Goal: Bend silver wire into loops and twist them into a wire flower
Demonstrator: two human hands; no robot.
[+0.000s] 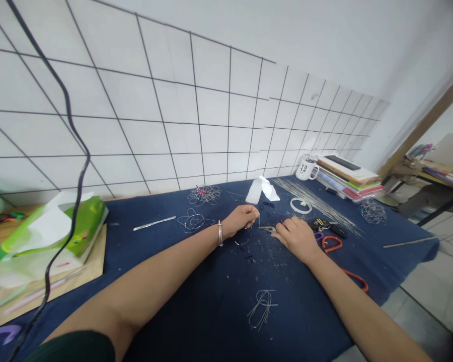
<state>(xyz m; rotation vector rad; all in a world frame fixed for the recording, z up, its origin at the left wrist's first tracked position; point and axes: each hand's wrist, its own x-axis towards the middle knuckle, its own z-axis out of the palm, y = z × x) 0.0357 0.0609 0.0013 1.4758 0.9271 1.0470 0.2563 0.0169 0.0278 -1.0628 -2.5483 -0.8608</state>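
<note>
My left hand [242,219] is closed in a pinch on a thin wire [259,219], part of which hangs below the fingers. My right hand [296,239] is wrapped round a pair of pliers [266,229]. Their metal jaws point left, close to the lower end of that wire; whether they grip it is too small to tell. Under my left hand a thin wire loop [244,242] lies on the dark blue cloth [196,301]. Nearer to me rests a small bundle of bent wires [262,309]. My right palm hides most of the pliers' handles.
Tangled wire [204,194] and coiled wire [193,221] lie at the back left. Long straight wires [317,203] stretch along the right, near orange-handled scissors [331,244]. Behind stand a mug [306,168] and stacked books [347,176]. A tissue pack [86,234] and black cable [75,211] are left.
</note>
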